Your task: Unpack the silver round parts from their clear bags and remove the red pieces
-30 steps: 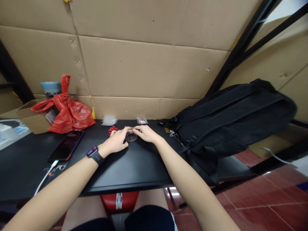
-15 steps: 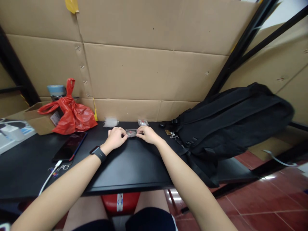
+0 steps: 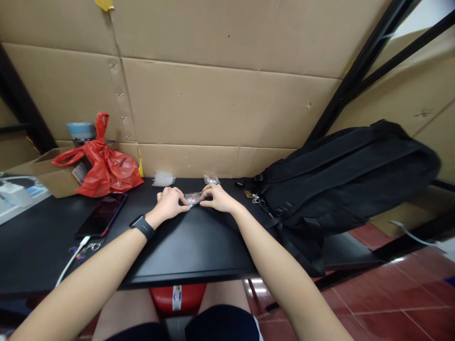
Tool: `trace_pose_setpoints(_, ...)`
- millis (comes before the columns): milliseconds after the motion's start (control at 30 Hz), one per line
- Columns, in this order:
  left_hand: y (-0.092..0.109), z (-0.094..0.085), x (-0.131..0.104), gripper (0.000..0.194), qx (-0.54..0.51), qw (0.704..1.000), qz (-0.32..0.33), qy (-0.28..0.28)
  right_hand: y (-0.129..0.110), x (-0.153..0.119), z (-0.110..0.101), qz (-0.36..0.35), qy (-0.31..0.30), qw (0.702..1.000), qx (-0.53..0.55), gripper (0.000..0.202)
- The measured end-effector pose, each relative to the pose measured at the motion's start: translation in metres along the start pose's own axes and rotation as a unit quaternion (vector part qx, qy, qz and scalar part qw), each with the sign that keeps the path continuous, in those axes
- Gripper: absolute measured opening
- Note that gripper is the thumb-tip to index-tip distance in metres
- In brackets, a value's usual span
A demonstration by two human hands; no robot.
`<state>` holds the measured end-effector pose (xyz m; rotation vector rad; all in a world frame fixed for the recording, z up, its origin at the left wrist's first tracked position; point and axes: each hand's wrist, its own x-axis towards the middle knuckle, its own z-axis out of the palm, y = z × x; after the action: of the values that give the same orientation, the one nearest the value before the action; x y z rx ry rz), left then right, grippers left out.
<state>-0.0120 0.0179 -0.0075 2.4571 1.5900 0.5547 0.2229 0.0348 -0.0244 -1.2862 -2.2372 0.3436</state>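
A small clear plastic packet (image 3: 193, 199) with a bit of red and something shiny inside is stretched between my hands, just over the black desk. My left hand (image 3: 169, 203) pinches its left end between thumb and fingers. On the other side, my right hand (image 3: 217, 198) grips the right end in the same way. What exactly lies inside the packet is too small to make out. Behind my right hand lies another clear packet (image 3: 212, 180) with a round item in it. A whitish translucent packet (image 3: 164, 178) rests behind my left hand.
On the left are a red plastic bag (image 3: 106, 168), a cardboard box (image 3: 53, 177), a phone (image 3: 102, 215) with a white cable, and a power strip (image 3: 21, 203). A black backpack (image 3: 341, 175) fills the right side. A cardboard wall (image 3: 213, 104) stands behind the desk (image 3: 185, 251).
The packet has tilted, its right end now higher, and its shiny contents show more clearly. Both hands keep their hold and have barely moved; the view has shifted slightly.
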Motion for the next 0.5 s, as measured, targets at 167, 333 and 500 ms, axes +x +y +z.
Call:
trace_pose_setpoints(167,0.0077,0.0021,-0.0033,0.012,-0.003,0.999,0.038,0.01,0.0032,-0.0015,-0.0022,-0.013,-0.029,0.999,0.006,0.007)
trace_pose_setpoints(333,0.0093,0.0045,-0.0039,0.011,-0.006,0.999,0.041,0.017,0.0036,0.002,-0.0023,-0.021,-0.04,0.999,0.028,0.01)
trace_pose_setpoints(500,0.0086,0.005,-0.0011,0.028,-0.015,0.999,0.008,0.034,0.0005,0.003,-0.0025,-0.004,-0.017,1.0,0.013,0.026)
